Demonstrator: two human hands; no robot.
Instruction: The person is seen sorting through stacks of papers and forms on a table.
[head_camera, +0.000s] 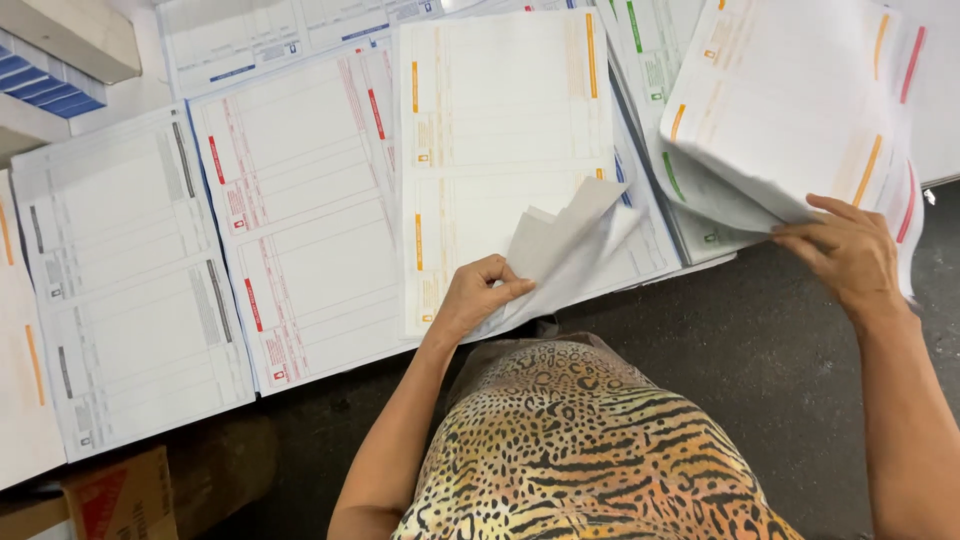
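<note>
Closest to us, our leopard-print top (590, 450) fills the bottom of the view, with a dark floor (760, 350) on either side and the corner of a cardboard box (120, 500) low on the left.

Just above that, our left hand (478, 295) is pinched shut on the lower right corner of the orange-marked sheet (505, 150), thumb against fingertips, and the lifted corner (570, 245) curls up off the stack, showing a few layers fanned beneath it. That sheet lies flat on the worktable straight ahead of us, on top of overlapping forms.

Over on the right, our right hand (845, 255) grips the lower edge of a loose bundle of sheets (790, 100), fingers laid over the top, thumb hidden beneath. The bundle is raised and tilted, hanging above a green-marked stack (660, 60).

To the left, stacks sit edge to edge: a red-marked one (300, 200) just beside the orange one, then a grey-marked one (120, 270), and an orange-edged sliver (20, 370) at the frame's border.

Farthest off, a blue-marked form (250, 40) lies at the top, and a blue-striped tray (45, 75) sits in the upper left corner.
</note>
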